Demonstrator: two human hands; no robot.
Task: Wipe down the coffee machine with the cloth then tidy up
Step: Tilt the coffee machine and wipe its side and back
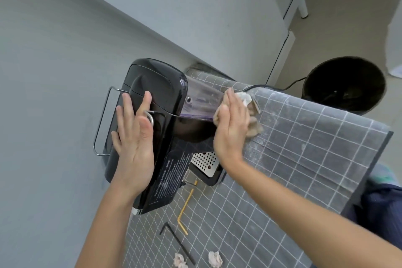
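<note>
A glossy black coffee machine (pixel 156 85) stands against the grey wall on a grey checked tablecloth (pixel 304 148). Its clear water tank (pixel 200 102) sticks out at the back. My left hand (pixel 134 137) lies flat on the machine's top, fingers spread, beside a chrome rail (pixel 102 122). My right hand (pixel 230 128) presses a beige cloth (pixel 250 124) against the tank's side; most of the cloth is hidden under the palm. The perforated steel drip tray (pixel 205 162) shows below my right wrist.
On the tablecloth near me lie a yellow hex key (pixel 185 209), a black hex key (pixel 178 243) and two crumpled paper wads (pixel 215 259). A black bin (pixel 345 85) stands on the floor past the table's far edge, with a power cable (pixel 272 87) running toward it.
</note>
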